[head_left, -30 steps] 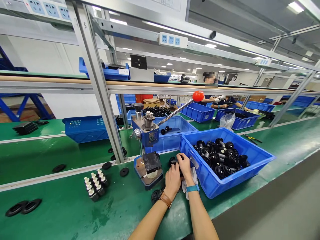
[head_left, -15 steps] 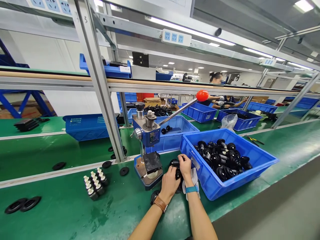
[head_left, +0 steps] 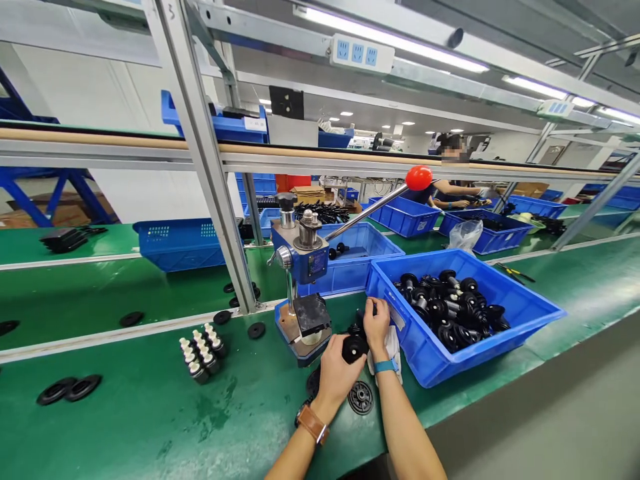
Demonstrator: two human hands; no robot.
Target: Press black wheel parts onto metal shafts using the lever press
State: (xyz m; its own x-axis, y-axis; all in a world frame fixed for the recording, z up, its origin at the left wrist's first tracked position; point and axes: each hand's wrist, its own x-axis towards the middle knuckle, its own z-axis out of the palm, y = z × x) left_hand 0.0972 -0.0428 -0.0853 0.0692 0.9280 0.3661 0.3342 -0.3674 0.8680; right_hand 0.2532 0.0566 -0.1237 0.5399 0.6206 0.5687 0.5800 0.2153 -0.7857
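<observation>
Wheel, black with a pale centre spot: in the left hand, above the bench, between the press and the large bin. Left hand part-closed, thumb on the near side and bent fingers on the far side, gripping the wheel at its edge. Right hand just beyond and to the right, fingers bent inward, mostly closed, close to dark parts behind the wheel; whether it grips any of them cannot be told.

Ribbed disc flat on the bench, between the forearms. White cloth under and beside the right wrist, partly hidden. Press to the left of the hands, its lever slanting up to a red knob. Large bin, blue, to the right of the right hand, holding a heap of black parts. Second blue bin behind the press, two small black pieces visible inside.

Further left: white-tipped pieces standing in a tight cluster; two black rings overlapping. Pliers lie beyond the large bin. Co-worker seated or standing in the background, posture unclear
</observation>
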